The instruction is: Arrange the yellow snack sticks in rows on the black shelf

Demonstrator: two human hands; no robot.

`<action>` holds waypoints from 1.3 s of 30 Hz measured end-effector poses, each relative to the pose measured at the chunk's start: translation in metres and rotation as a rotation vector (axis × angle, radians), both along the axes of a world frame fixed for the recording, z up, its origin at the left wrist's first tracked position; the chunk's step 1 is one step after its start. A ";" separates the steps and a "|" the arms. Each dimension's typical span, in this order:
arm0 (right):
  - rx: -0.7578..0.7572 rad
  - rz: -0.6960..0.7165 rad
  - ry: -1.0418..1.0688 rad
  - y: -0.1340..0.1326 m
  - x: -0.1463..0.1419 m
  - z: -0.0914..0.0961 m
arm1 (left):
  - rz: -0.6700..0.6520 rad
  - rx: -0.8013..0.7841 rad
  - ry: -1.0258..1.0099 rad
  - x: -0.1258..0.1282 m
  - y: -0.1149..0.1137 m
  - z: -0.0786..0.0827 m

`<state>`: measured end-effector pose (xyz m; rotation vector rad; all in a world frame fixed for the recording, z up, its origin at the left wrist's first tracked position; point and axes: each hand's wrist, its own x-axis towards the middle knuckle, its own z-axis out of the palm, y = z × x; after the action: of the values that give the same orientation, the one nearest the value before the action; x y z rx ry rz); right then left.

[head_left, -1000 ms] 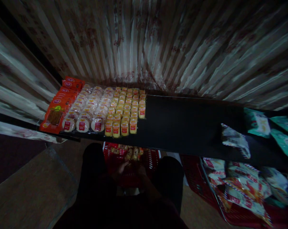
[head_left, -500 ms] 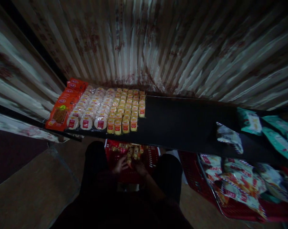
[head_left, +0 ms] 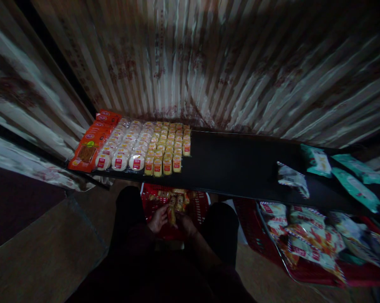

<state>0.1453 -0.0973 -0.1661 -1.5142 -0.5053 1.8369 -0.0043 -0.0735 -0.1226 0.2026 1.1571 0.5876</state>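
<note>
Between my knees, a small golden wrapped snack cake [head_left: 171, 215] is held over a red basket [head_left: 203, 209]. My left hand [head_left: 158, 219] has its fingers closed on the left side of the cake. From the right, my right hand [head_left: 186, 224] meets it with curled fingers, partly lost in the dark. More golden wrapped cakes lie in the basket just beyond my hands. On the black shelf [head_left: 228, 164] above, yellow wrapped cakes [head_left: 167, 163] stand in tight rows, and the row at the right end is shorter at the front.
Left of the yellow cakes are round white wrapped cakes [head_left: 119, 161] and orange packets [head_left: 88, 149]. Green packets [head_left: 355, 187] and a silvery bag [head_left: 292, 179] lie on the shelf's right part. Below them, a second red basket [head_left: 360, 275] holds snack bags. A pleated curtain [head_left: 177, 63] hangs behind.
My hands have drawn the snack cake slightly toward me, and it now shows more clearly between them. The view has shifted a little.
</note>
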 end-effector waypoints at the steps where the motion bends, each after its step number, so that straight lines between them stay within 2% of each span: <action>1: -0.026 -0.012 0.009 -0.001 0.000 0.001 | -0.009 0.008 -0.013 0.000 -0.001 0.003; 6: -0.058 -0.065 0.059 -0.005 -0.002 0.008 | -0.025 0.010 -0.023 -0.002 -0.006 0.012; 17: -0.029 -0.157 0.075 -0.011 -0.006 0.026 | -0.060 0.050 0.011 -0.002 -0.016 0.012; 26: -0.084 -0.201 0.125 -0.013 -0.003 0.037 | -0.028 0.073 -0.023 0.000 -0.020 0.013; 33: -0.042 -0.239 0.212 -0.016 -0.005 0.041 | 0.034 0.053 -0.046 0.000 -0.022 0.003; 39: 0.000 -0.232 0.242 -0.016 -0.005 0.042 | 0.080 0.026 -0.067 -0.001 -0.019 0.005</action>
<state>0.1408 -0.1138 -0.1244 -1.2692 -0.2046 1.8034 -0.0053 -0.0929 -0.1172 0.1584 1.0969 0.6758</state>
